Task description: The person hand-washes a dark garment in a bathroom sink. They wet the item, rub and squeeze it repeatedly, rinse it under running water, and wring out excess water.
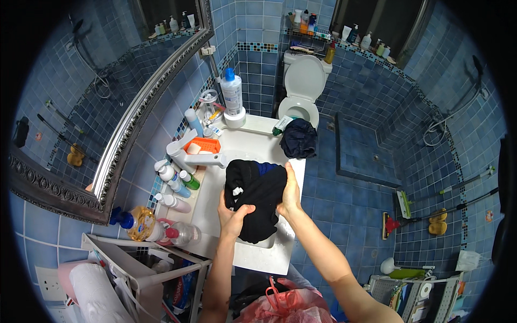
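Between my hands, above the white sink (237, 141), is a bunched black garment (257, 202) with a small white tag and a dark blue patch at its upper edge. My left hand (232, 219) grips its near-left side, the thumb lying over the cloth. Along the right side, my right hand (290, 192) holds it with the thumb pointing up; the other fingers are partly hidden. The white faucet (202, 159) reaches out just left of the cloth. A crumpled dark navy garment (299, 139) rests on the sink's far right corner, beside a green-and-white package (282, 126).
An orange soap tray (207, 145), several pump bottles (168, 173) and a large white bottle with a blue cap (231, 92) line the counter's left and back. The toilet (302, 89) stands open behind. A framed mirror (156, 91) hangs left; a white rack (161, 275) is near left.
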The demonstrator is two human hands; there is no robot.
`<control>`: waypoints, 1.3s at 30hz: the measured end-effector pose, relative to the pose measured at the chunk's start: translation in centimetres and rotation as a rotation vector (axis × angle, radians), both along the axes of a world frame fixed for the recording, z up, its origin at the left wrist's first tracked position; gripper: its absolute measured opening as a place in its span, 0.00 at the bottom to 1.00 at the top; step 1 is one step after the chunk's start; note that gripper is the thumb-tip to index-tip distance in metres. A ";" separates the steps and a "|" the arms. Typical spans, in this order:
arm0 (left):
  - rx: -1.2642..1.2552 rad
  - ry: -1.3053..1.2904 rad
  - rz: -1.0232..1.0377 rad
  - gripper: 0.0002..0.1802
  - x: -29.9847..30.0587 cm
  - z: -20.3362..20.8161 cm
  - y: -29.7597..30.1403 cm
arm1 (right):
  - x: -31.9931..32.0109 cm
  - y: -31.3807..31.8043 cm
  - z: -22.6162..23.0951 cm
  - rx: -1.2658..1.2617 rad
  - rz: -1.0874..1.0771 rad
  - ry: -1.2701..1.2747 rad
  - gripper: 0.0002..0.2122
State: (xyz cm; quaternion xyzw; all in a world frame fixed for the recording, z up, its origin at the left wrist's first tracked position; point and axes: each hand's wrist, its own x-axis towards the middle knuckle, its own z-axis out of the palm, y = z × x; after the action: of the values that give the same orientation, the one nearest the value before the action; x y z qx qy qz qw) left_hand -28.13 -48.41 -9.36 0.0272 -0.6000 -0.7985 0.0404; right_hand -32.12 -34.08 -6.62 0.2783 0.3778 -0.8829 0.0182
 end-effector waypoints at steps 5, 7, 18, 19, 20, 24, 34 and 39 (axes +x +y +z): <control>0.001 0.038 0.035 0.25 0.0 -0.2 0.2 | 0.3 1.7 1.4 1.133 0.158 -0.049 0.36; -0.036 0.060 0.094 0.25 0.0 -0.1 0.0 | 0.3 3.1 2.3 1.645 0.203 -0.125 0.40; 0.417 0.107 0.138 0.33 -1.0 0.7 -1.0 | 4.1 1.3 -3.5 -0.652 0.582 -0.510 0.46; 0.436 0.131 0.134 0.33 -0.8 0.4 -0.9 | 3.9 0.6 -2.6 -0.669 0.620 -0.348 0.46; 0.444 0.141 0.118 0.33 -0.6 0.2 -1.0 | 3.7 -0.3 -2.1 -0.687 0.655 -0.180 0.45; 0.470 0.123 0.008 0.32 -0.2 0.1 -0.9 | 0.6 -2.6 -8.3 -0.741 0.495 0.096 0.33; 0.619 -0.057 -0.077 0.33 -0.7 -3.2 -2.3 | -0.1 -3.1 -8.6 0.073 0.548 0.447 0.25; 0.665 -0.195 -0.044 0.32 -1.0 -2.6 -2.2 | -0.1 -2.6 -9.2 0.195 0.557 0.536 0.22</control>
State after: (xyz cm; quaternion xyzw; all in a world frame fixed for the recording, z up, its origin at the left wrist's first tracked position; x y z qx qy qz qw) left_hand -29.15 -50.63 -11.95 0.1020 -0.3085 -0.9446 -0.0455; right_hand -32.21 -36.65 -15.81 -0.0748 0.5124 -0.8454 0.1311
